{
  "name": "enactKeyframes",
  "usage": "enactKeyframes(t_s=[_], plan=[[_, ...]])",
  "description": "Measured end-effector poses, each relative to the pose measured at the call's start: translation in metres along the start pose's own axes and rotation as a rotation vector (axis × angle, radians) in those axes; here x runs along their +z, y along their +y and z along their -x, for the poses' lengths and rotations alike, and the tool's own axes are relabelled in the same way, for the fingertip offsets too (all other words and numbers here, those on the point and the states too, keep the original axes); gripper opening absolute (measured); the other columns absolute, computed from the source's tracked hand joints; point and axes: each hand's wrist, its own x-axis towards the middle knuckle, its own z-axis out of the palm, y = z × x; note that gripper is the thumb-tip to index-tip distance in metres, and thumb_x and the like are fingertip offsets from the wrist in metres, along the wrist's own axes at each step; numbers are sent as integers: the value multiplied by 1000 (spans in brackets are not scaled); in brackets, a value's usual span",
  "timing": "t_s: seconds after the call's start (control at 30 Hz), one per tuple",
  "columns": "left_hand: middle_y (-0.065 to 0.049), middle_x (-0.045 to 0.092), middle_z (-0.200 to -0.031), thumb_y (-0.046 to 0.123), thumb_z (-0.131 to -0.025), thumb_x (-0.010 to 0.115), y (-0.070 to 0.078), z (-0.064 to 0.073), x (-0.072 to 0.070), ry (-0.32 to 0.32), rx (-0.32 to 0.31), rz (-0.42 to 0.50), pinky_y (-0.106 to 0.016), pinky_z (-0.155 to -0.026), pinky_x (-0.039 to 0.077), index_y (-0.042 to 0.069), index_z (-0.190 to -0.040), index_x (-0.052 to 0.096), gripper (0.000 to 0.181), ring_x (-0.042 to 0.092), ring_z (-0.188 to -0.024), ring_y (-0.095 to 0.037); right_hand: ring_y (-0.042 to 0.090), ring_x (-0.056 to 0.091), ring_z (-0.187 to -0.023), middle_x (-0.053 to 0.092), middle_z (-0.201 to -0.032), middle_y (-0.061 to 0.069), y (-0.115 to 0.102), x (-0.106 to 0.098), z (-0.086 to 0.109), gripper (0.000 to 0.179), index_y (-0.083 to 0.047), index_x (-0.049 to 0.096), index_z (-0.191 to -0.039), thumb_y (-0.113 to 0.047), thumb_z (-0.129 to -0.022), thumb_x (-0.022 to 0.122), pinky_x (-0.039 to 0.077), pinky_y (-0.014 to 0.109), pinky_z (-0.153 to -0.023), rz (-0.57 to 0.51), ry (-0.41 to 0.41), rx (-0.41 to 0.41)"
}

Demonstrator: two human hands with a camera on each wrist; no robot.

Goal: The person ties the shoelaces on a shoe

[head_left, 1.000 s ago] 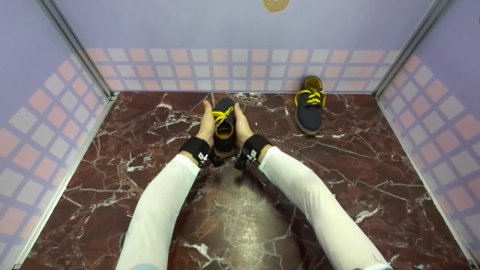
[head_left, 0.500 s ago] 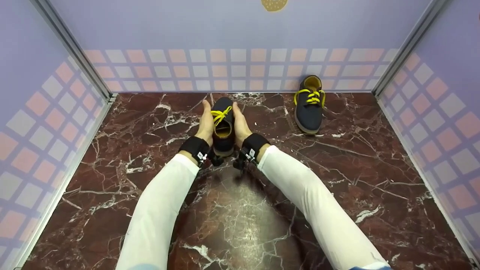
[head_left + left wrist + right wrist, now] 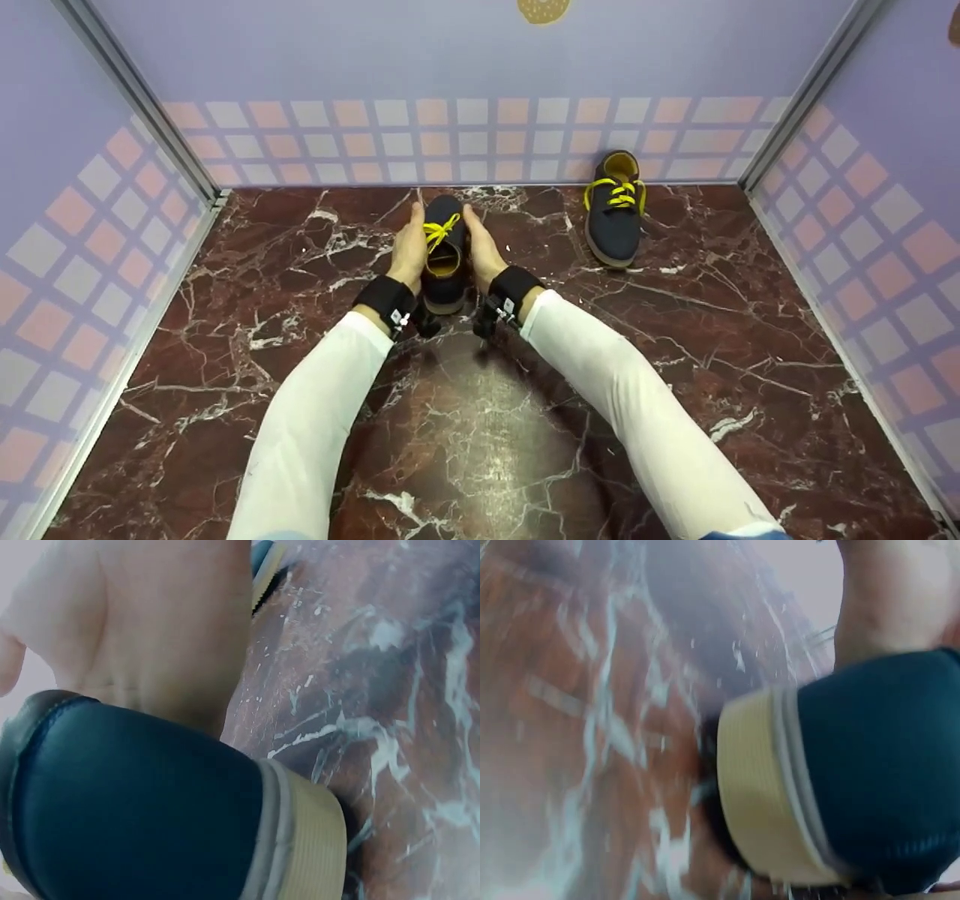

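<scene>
In the head view a dark sneaker [image 3: 448, 283] with yellow laces tied in a bow stands on the marble-patterned surface, toe toward the back wall and heel toward me. My left hand [image 3: 407, 253] lies along its left side with the thumb up and straight. My right hand [image 3: 484, 251] flanks the right side in the same way, thumb extended. The sneaker hides most of the lower fingers. Both wrist views show the dark heel with its cream rubber sole [image 3: 319, 840] close up. The left palm [image 3: 165, 622] faces the shoe's side.
A matching dark sneaker [image 3: 613, 229] stands at the back right, toe toward me, heel by the back wall, its yellow laces spread to both sides. Lilac panels with pink and white squares [image 3: 472, 142] enclose the dark red marbled surface [image 3: 705, 315] on three sides.
Both hands have eased slightly outward from the sneaker's sides. The sneaker between them keeps its place, and the whole head view has shifted a little.
</scene>
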Motion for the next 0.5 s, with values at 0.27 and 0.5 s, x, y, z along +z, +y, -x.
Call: enactKeyframes(t_s=[0.27, 0.5], plan=[[-16, 50, -176, 56, -118, 43, 28, 52, -8, -22, 163, -51, -43, -140, 32, 6, -167, 51, 70, 45, -165, -33, 40, 29, -174, 29, -187, 16, -14, -18, -1, 78, -10, 32, -177, -53, -114, 50, 29, 57, -142, 124, 113, -6], [-20, 43, -179, 48, -119, 45, 35, 74, -8, -44, 312, -113, -46, -140, 33, 3, -173, 39, 71, 45, -166, -36, 40, 43, -165, 43, -178, 23, -41, -42, -1, 81, -1, 42, -169, -51, -109, 64, 36, 55, -138, 486, 243, -94]])
